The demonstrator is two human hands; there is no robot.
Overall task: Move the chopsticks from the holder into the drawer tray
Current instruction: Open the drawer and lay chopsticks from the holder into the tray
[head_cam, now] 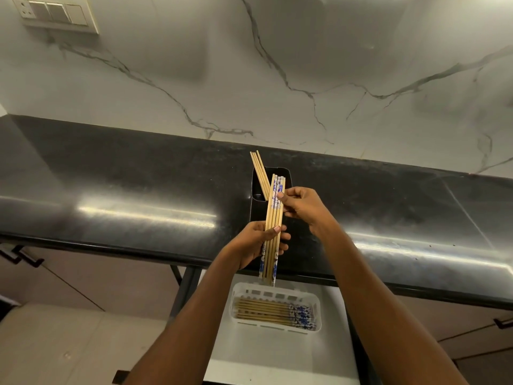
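A bundle of several bamboo chopsticks [273, 218] with blue-and-white patterned ends stands nearly upright over the counter's front edge. My left hand [254, 244] grips the bundle low down, thumb across its front. My right hand [301, 205] pinches its upper part with thumb and fingers. Behind it, a black holder [286, 177] on the counter keeps three plain chopsticks [259, 169] leaning left. Below the counter, a white tray [277, 289] in the open drawer holds several chopsticks [266, 311] lying flat, patterned ends to the right.
The glossy black countertop [138, 190] runs across the view with a marble wall [305, 65] behind. A switch plate [55, 13] sits at top left. The white drawer floor [277, 354] spreads around the tray. Cabinet handles [30, 259] show lower left.
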